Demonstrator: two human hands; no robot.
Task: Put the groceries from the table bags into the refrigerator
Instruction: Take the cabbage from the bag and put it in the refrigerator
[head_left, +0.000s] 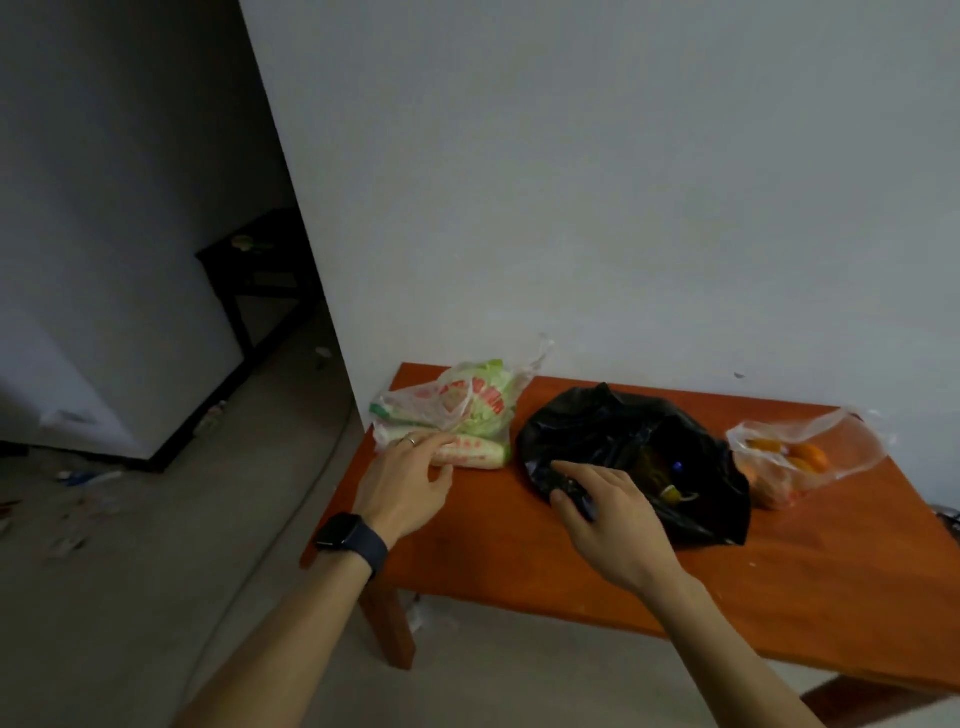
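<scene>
Three bags lie on an orange-brown table against the wall. At the left is a clear bag with red print holding green leafy vegetables. My left hand, with a ring and a dark watch on the wrist, rests its straight fingers on that bag's near edge. In the middle sits a black bag, open at the top, with small items inside. My right hand pinches the black bag's near rim between thumb and fingers. A clear bag of orange fruit lies at the right.
A white wall stands right behind the table. To the left a dim passage opens, with a dark side table at its far end and scraps of litter on the grey floor. No refrigerator is in view.
</scene>
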